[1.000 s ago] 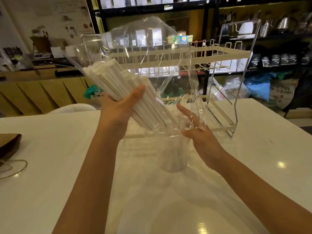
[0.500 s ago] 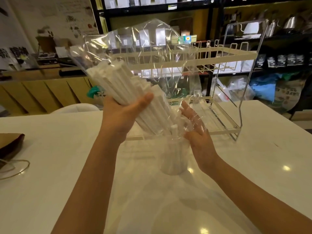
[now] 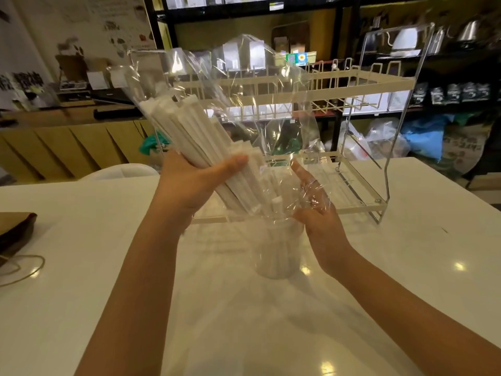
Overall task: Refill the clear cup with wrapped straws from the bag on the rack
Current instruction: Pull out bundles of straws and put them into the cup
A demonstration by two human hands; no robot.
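Note:
A clear plastic bag (image 3: 244, 85) full of white wrapped straws (image 3: 189, 131) is tilted, its mouth down over the clear cup (image 3: 279, 251) on the white table. My left hand (image 3: 195, 180) grips the bag around the straw bundle. My right hand (image 3: 311, 204) is at the bag's lower edge above the cup's right rim, fingers spread against the film. A few wrapped straws stand in the cup. The two-tier wire rack (image 3: 374, 85) stands just behind.
The white table (image 3: 406, 253) runs wide around the cup. A brown paper bag (image 3: 13, 232) with a string handle lies at the left edge. Dark shelves with kettles and packets stand behind the rack.
The bag and both hands have stayed over the cup; the bundle has slid a little lower toward the cup, and a straw end now shows at the cup's mouth.

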